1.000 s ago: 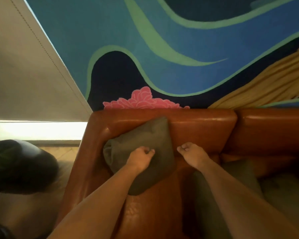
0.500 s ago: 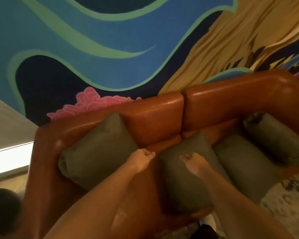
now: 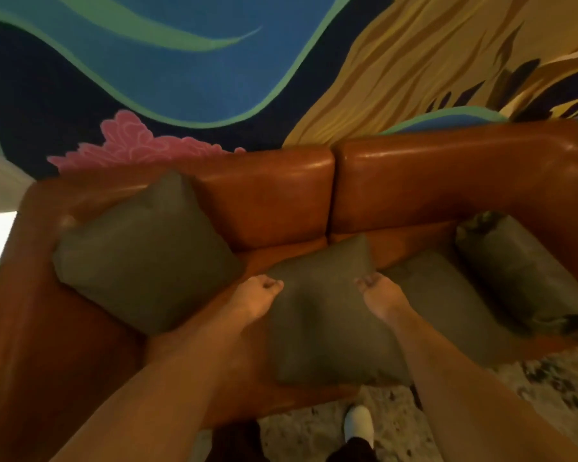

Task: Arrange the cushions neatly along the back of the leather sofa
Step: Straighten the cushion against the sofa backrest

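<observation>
A brown leather sofa point(image 3: 447, 181) fills the head view. One olive cushion point(image 3: 144, 255) leans tilted in the back left corner. A second olive cushion point(image 3: 321, 321) lies flat on the seat in the middle. My left hand point(image 3: 257, 296) has its fingers curled at this cushion's left edge. My right hand point(image 3: 379, 293) curls its fingers at the cushion's upper right corner. A third cushion point(image 3: 447, 295) lies flat on the seat just right of it. Another cushion point(image 3: 521, 271) rests against the right arm of the sofa.
A painted wall point(image 3: 181, 61) with blue, green and yellow shapes rises right behind the sofa back. A pale patterned rug point(image 3: 307, 435) lies in front of the seat, with my white shoe point(image 3: 357, 425) on it. A bright strip shows at the far left.
My view has swung right from the left corner cushion. Both hands have left that cushion and come down on the sides of the middle cushion.
</observation>
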